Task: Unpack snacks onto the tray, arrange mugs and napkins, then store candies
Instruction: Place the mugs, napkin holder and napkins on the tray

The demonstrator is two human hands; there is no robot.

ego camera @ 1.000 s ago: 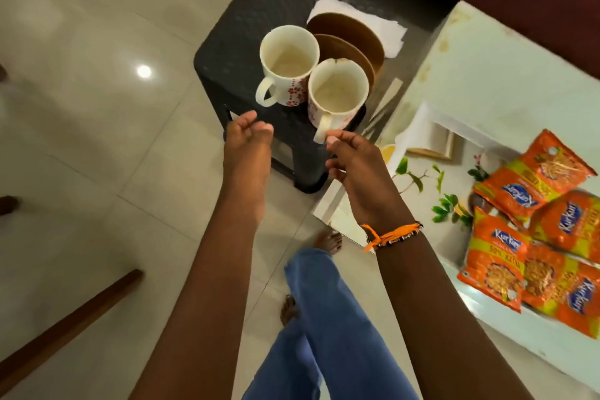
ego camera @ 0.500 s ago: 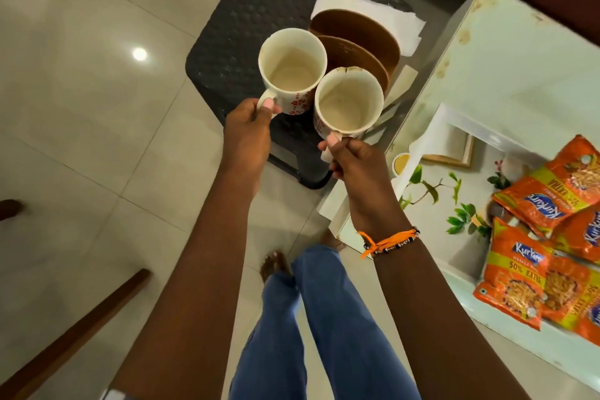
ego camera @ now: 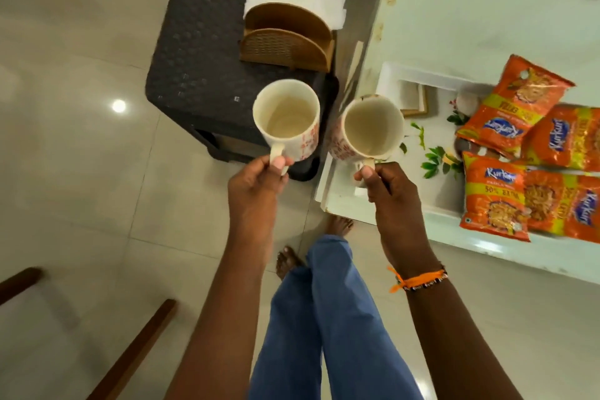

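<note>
Now 2 mugs hang in the air at the centre of the frame, each carried by its handle. The left mug [ego camera: 286,117] is pinched in the left hand [ego camera: 256,178], thumb pressed on top of the handle, and it floats over the near edge of the dark stool [ego camera: 201,52]. The right mug [ego camera: 372,127] is clamped the same way in the right hand [ego camera: 388,185], over the left edge of the pale worktop [ego camera: 470,10]. Both are empty, upright and apart from each other.

They look like glazed ceramic: stiff, fairly weighty for a thumb-and-finger pinch, smooth enough to slip, and likely to chip if knocked together or set down hard. The handle is the sound place to hold; a finger under the body would steady a tilt.

On the stool, in the upper middle, stand a brown napkin holder [ego camera: 285,39] and white napkins [ego camera: 295,0] behind it. At right, 4 orange snack packets [ego camera: 516,101] lie on a floral tray [ego camera: 402,81].

Half a second earlier both mugs sat close together against the napkin holder with the hands just closing on the handles; now they are lifted clear, spread apart, and shifted toward the tray.
</note>
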